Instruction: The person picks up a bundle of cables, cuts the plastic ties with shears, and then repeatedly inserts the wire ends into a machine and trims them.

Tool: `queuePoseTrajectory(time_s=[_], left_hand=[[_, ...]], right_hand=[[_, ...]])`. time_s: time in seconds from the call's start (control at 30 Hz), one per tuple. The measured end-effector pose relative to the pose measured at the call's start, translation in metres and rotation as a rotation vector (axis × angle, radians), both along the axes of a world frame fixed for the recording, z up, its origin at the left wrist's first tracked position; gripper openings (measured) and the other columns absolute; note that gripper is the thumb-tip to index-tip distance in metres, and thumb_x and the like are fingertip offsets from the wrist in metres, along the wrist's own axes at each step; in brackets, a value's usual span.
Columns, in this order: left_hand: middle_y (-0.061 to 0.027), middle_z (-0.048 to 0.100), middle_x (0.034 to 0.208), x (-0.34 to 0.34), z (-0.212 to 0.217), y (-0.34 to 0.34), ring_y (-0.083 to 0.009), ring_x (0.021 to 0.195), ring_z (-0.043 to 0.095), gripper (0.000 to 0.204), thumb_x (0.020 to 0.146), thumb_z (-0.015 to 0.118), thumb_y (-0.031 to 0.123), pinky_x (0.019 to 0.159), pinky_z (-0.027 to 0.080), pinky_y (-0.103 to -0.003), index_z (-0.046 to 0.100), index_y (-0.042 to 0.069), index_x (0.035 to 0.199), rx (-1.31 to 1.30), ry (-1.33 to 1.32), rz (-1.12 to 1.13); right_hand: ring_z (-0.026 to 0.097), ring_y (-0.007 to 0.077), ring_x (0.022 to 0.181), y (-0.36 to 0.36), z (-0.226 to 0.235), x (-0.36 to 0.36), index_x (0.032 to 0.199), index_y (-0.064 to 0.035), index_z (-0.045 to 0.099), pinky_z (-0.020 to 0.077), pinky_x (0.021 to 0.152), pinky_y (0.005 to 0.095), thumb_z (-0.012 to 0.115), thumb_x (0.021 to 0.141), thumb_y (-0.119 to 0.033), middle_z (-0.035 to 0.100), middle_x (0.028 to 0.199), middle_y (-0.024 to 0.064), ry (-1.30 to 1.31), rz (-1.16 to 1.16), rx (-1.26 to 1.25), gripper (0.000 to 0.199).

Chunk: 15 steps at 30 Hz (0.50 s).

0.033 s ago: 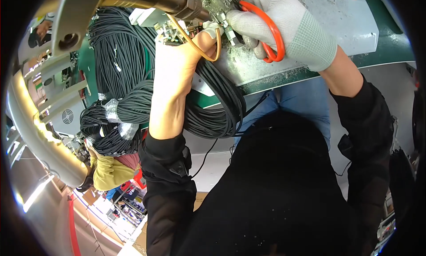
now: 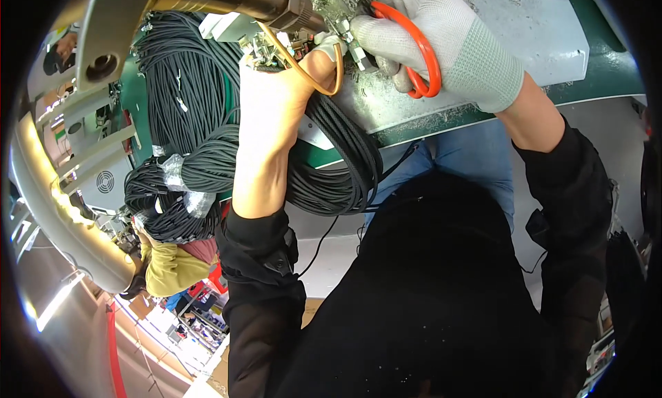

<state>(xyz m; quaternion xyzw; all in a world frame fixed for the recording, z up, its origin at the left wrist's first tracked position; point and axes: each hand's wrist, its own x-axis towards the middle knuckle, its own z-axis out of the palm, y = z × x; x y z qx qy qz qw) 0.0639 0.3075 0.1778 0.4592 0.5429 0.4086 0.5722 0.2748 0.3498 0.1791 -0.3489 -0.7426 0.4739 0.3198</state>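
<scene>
My right hand (image 2: 441, 50), in a white and grey knit glove, is closed around red-handled scissors (image 2: 429, 50). One red loop curves outside the fingers, and the dark blades are mostly hidden at the top edge. The gloved thumb presses against a small silver metal connector (image 2: 356, 50). My left hand (image 2: 286, 88) reaches up from the left with its fingers closed; a pale covering shows on the fingertip. Its fingertips meet the same connector from the other side. A tan curved tube (image 2: 314, 82) passes in front of the left fingers.
A brass-coloured machine cylinder (image 2: 241, 2) hangs over the hands at the upper left. Bundles of black cable (image 2: 183, 88) lie on the green bench, some hanging past its edge. Metal shavings litter the pale plate (image 2: 531, 46). A person in a yellow top (image 2: 172, 267) sits beyond the cables.
</scene>
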Motion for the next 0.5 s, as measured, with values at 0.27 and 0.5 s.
queuePoseTrajectory(time_s=[0.27,0.5], left_hand=[[0.0015,0.061,0.077,0.003,-0.004,0.001,-0.0066,0.066,0.054,0.038,0.074,0.08,0.029,0.062,0.045,-0.021,0.064,0.001,0.094,0.168,0.094,-0.018],[0.0008,0.062,0.08,0.0,-0.009,-0.001,-0.0072,0.07,0.055,0.041,0.074,0.08,0.031,0.064,0.046,-0.021,0.063,0.0,0.095,0.18,0.175,0.008]], right_hand=[[0.055,0.0278,0.051,0.008,-0.011,0.001,0.073,-0.0074,0.058,0.0409,0.046,0.0346,0.065,0.07,-0.022,0.052,0.058,0.0099,-0.039,0.045,0.776,0.016],[0.056,0.026,0.052,0.006,-0.03,-0.004,0.073,-0.0101,0.059,0.0417,0.046,0.0333,0.063,0.073,-0.019,0.054,0.06,0.0095,-0.115,-0.047,1.109,0.01]])
